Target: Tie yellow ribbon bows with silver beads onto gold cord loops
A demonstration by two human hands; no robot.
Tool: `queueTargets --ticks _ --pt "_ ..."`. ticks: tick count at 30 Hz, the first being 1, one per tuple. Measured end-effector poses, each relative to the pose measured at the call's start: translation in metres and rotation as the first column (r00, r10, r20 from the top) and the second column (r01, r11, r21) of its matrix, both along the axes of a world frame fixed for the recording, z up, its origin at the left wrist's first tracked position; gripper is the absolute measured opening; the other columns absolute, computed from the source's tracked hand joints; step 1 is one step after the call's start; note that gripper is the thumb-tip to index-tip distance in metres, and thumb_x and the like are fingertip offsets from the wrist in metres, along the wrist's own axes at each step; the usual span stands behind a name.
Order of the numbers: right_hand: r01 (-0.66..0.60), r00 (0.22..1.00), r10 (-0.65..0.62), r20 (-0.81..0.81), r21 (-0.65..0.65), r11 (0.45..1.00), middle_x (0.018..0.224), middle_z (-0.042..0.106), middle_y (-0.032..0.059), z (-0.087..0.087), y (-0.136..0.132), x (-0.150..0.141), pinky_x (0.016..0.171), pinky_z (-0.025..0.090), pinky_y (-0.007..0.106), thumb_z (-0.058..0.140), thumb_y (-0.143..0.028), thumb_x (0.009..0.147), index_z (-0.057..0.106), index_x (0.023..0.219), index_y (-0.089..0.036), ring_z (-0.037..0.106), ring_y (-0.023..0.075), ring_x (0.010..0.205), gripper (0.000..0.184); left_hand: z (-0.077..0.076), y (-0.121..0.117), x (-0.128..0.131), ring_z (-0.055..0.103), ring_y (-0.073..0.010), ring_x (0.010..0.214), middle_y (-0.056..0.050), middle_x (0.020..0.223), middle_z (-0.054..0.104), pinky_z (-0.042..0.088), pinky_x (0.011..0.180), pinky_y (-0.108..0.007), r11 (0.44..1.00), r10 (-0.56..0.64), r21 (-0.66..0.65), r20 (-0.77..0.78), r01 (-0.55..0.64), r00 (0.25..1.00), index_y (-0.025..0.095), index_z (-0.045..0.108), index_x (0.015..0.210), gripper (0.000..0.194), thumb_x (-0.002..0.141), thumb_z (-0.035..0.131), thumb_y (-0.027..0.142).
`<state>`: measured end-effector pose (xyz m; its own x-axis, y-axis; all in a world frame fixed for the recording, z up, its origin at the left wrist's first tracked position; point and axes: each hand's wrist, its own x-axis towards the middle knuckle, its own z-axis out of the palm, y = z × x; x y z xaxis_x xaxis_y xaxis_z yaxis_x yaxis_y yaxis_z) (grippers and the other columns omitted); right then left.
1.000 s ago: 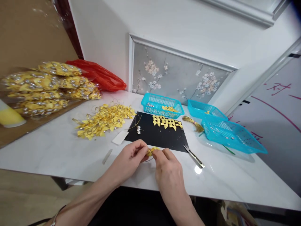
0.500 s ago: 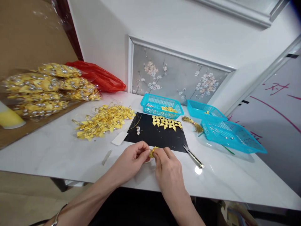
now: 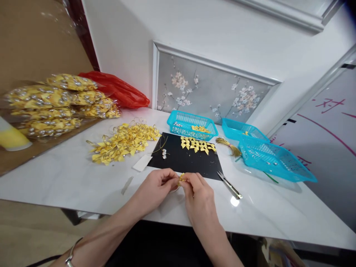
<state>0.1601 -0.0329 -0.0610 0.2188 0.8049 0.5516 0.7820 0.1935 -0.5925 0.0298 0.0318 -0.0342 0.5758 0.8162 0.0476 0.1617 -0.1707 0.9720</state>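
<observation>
Just in front of the black mat (image 3: 180,160), my left hand (image 3: 157,189) and my right hand (image 3: 198,196) meet with fingertips pinched on a small yellow ribbon piece (image 3: 181,178). Fingers cover most of it, and a thin loop of cord shows just below. On the mat lie rows of folded yellow ribbon pieces (image 3: 197,144), a few silver beads (image 3: 164,154) and a thin gold cord (image 3: 161,146). Thread snips (image 3: 229,185) rest by the mat's right corner.
Left of the mat is a heap of finished yellow ribbon ornaments (image 3: 125,142); bagged ones (image 3: 55,107) are stacked farther left near a red plastic bag (image 3: 119,91). Blue baskets (image 3: 191,115) stand along the back and right (image 3: 278,159). A bundle of gold cords (image 3: 228,146) lies between them.
My right fingers have shifted slightly on the yellow ribbon piece and the right hand has turned a little. Both hands stay in the same place; the view has moved slightly.
</observation>
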Motion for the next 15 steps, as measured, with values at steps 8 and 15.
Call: queueTargets --ticks 8,15 --pt "-0.107 0.982 0.095 -0.161 -0.066 0.992 0.069 0.066 -0.0023 0.011 -0.001 0.002 0.057 0.047 0.021 0.048 -0.014 0.089 0.062 0.085 -0.021 0.060 0.0126 0.059 0.016 -0.005 -0.004 -0.006 0.065 -0.0215 0.076 0.000 0.072 0.071 0.046 0.071 -0.029 0.968 0.053 0.248 -0.095 -0.028 0.994 0.022 0.076 0.076 0.026 0.085 0.052 0.018" --pt "-0.096 0.983 0.080 -0.166 -0.095 0.991 0.066 0.059 -0.0016 0.014 -0.003 0.002 0.053 0.042 0.022 0.045 -0.021 0.092 0.061 0.079 -0.021 0.054 0.0126 0.057 0.020 -0.002 -0.004 -0.004 0.064 -0.0199 0.069 0.000 0.071 0.073 0.044 0.067 -0.028 0.943 0.091 0.330 -0.140 -0.041 0.986 0.022 0.075 0.072 0.025 0.085 0.053 0.019"
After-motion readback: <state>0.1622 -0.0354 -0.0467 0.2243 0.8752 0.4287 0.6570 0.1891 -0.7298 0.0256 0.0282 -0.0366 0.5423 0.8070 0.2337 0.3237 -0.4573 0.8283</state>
